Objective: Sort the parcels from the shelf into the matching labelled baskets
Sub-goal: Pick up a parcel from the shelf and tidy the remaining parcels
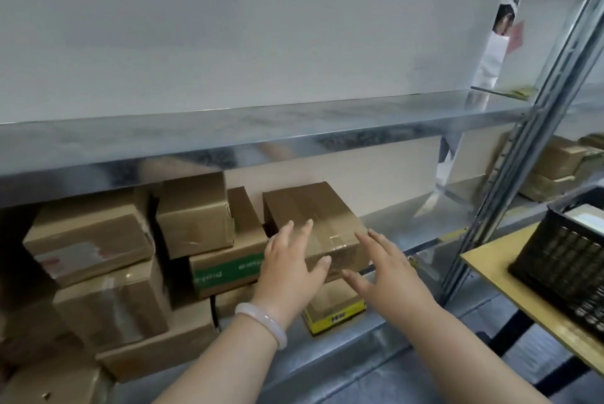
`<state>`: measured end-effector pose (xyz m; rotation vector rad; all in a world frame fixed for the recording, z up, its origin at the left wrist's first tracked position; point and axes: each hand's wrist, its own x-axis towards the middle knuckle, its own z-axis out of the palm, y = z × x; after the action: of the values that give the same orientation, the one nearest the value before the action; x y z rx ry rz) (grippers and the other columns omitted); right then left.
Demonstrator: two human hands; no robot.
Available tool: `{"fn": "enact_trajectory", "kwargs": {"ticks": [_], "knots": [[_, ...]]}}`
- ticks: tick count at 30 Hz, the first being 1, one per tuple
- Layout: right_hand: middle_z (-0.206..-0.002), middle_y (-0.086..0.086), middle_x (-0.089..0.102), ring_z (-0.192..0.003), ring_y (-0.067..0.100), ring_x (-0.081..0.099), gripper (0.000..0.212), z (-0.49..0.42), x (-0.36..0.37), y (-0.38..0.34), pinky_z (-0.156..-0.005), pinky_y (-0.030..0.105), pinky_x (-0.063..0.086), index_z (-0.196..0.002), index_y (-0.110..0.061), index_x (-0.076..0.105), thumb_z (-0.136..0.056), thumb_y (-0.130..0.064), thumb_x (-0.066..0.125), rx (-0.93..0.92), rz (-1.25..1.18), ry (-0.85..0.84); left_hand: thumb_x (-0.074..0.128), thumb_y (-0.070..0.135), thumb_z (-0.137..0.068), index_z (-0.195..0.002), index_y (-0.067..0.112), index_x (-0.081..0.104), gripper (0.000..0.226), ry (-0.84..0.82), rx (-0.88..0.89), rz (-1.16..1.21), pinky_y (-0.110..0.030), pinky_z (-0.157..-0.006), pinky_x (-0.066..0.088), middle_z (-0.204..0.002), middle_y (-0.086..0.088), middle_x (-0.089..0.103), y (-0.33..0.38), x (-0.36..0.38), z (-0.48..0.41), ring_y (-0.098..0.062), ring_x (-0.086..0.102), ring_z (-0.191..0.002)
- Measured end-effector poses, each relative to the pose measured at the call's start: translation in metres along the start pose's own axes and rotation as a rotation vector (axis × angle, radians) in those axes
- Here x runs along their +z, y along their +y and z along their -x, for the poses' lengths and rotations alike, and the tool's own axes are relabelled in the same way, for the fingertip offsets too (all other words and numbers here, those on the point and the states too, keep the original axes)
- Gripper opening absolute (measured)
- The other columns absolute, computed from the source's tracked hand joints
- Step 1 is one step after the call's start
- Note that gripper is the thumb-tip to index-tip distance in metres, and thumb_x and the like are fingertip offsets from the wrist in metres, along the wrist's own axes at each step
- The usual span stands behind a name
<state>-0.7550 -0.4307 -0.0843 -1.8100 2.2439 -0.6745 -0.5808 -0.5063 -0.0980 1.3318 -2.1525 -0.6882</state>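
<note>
A taped brown cardboard parcel (pixel 313 214) sits on top of a yellow-edged box (pixel 336 315) on the metal shelf (pixel 425 233). My left hand (pixel 291 263) lies against the parcel's left front corner, fingers straight and spread, thumb on its front face. My right hand (pixel 385 269) is spread at the parcel's right front corner, fingers straight; whether it touches the box I cannot tell. Neither hand grips anything. A black slatted basket (pixel 562 260) stands on a wooden table (pixel 490 273) at the right.
Several more brown parcels (pixel 98 240) are stacked on the shelf to the left, one with green print (pixel 225 273). A metal shelf upright (pixel 523 155) rises at the right, an upper shelf board (pixel 228 139) is above. A person in white stands behind the rack.
</note>
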Motion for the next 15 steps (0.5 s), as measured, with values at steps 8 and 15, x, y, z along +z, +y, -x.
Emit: {"fn": "enact_trajectory", "kwargs": {"ticks": [8,15], "knots": [[-0.159,-0.006,0.023,-0.144,0.017,0.023,0.078,-0.101,0.022,0.021,-0.114,0.036,0.025,-0.152,-0.036,0.022,-0.087,-0.057,0.058,0.077,-0.003,-0.048,0.051,0.061,-0.091,-0.157,0.037,0.001,0.086,-0.216,-0.189,-0.222,-0.049,-0.121,0.010,-0.166,-0.005,-0.005,-0.005,0.016,-0.076,-0.037,-0.003,-0.151],[-0.119,0.001,0.059,-0.116,0.020,0.055,0.066,-0.141,0.040,0.045,-0.093,0.034,0.046,-0.137,-0.021,0.046,-0.083,-0.050,0.069,0.302,-0.323,-0.114,0.049,0.064,-0.090,-0.156,0.035,-0.006,0.091,-0.173,-0.403,-0.198,-0.049,-0.120,0.016,-0.165,-0.014,-0.010,-0.006,0.031,-0.080,-0.038,0.000,-0.151]]}}
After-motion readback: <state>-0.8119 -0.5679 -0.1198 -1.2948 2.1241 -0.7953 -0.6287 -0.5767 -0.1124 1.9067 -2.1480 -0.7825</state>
